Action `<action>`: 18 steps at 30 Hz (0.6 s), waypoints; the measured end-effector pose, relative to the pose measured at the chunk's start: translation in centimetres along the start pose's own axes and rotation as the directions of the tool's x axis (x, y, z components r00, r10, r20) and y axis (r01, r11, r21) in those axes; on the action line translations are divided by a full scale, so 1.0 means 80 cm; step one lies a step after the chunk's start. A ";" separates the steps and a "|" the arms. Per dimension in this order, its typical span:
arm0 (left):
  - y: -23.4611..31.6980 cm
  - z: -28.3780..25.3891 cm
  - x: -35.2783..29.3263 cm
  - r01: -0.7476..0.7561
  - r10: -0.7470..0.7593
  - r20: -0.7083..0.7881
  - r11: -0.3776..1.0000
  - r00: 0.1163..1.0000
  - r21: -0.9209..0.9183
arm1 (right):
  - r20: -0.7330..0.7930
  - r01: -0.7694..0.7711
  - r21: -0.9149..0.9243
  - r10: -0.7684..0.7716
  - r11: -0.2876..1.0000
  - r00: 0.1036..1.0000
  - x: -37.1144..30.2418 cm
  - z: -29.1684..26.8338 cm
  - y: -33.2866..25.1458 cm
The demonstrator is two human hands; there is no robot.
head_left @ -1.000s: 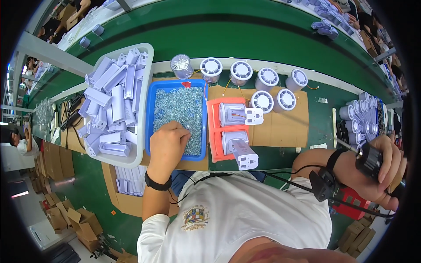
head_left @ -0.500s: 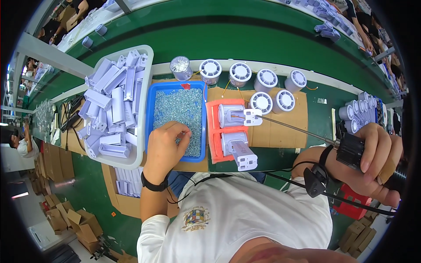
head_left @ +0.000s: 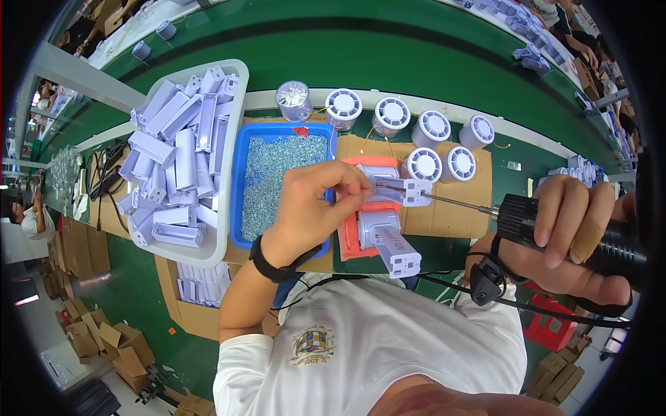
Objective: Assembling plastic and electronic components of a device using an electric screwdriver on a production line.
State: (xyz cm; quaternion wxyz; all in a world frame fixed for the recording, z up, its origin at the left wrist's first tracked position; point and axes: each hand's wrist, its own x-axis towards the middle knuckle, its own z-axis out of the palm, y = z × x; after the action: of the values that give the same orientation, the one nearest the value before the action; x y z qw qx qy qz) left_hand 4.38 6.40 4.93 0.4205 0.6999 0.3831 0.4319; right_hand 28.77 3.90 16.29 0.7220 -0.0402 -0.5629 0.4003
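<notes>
Fan unit (head_left: 411, 191) is pale lilac, square-ended; left fingers (head_left: 352, 179) pressed together, right fingers (head_left: 555, 215) gripping black screwdriver (head_left: 517, 219).

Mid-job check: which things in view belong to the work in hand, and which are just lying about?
In the work:
- black screwdriver, in the right hand
- upper pale assembly, by the left hand
- orange-red holder
- blue tray of screws
- white bin of pale parts, probably stock

Probably lying about:
- black cables, left
- red container, lower right
- cardboard boxes on the floor
</notes>
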 end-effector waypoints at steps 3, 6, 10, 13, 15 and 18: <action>-0.008 0.005 -0.001 0.021 -0.021 0.000 0.999 1.000 -0.044 | -0.023 -0.013 0.006 0.013 1.000 1.000 -0.002 0.000 0.008; -0.019 0.011 -0.004 0.047 -0.049 -0.016 0.993 0.999 -0.113 | -0.022 -0.041 0.010 0.041 0.999 0.999 0.000 -0.003 0.008; -0.027 0.015 -0.006 0.067 -0.078 -0.045 0.978 0.996 -0.198 | -0.034 -0.063 0.039 0.064 0.997 0.997 0.001 -0.007 0.012; -0.027 0.014 -0.004 0.072 -0.080 -0.038 0.979 0.996 -0.191 | -0.045 -0.070 0.057 0.072 0.996 0.996 0.001 -0.007 0.016; -0.027 0.016 -0.004 0.060 -0.072 -0.044 0.973 0.996 -0.222 | -0.054 -0.069 0.069 0.072 0.995 0.996 0.002 -0.006 0.018; -0.026 0.017 -0.004 0.059 -0.072 -0.048 0.972 0.996 -0.228 | -0.041 -0.081 0.068 0.084 0.994 0.996 0.002 -0.006 0.017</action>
State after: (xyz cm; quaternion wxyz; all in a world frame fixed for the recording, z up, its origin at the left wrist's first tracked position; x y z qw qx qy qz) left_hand 5.13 6.50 2.54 0.5007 0.6221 0.3660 0.4779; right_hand 28.44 5.13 15.57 0.7180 -0.0485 -0.5312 0.4472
